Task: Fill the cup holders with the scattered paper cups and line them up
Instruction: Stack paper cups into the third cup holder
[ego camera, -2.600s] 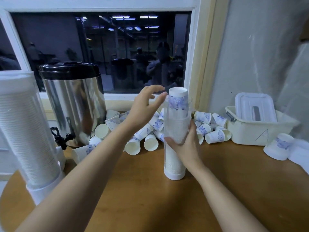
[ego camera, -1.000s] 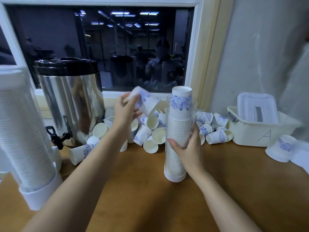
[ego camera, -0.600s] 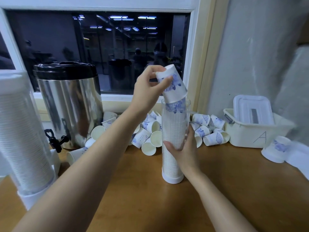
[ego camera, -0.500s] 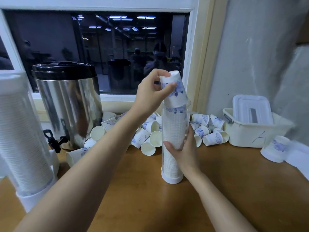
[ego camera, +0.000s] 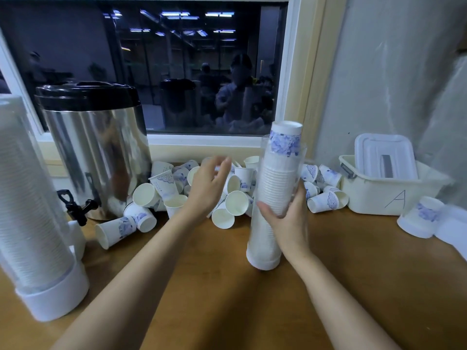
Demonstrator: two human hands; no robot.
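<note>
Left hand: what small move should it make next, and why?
Probably lower the left hand onto the loose cup nearest it and pinch it. The hand is open and holds nothing, many cups lie scattered on the table, and the right hand grips the standing cup holder, ready for another.

Near me the tabletop (ego camera: 227,299) gives free passage. Farther back, scattered cups (ego camera: 235,202) fill the strip between the urn (ego camera: 98,152) and the bin (ego camera: 379,195), and the cup holder (ego camera: 264,243) gripped by my right hand (ego camera: 290,218) stands before them.

Motion-blurred left hand (ego camera: 207,188) (left cup holder (ego camera: 32,210) edge-cropped)
</note>
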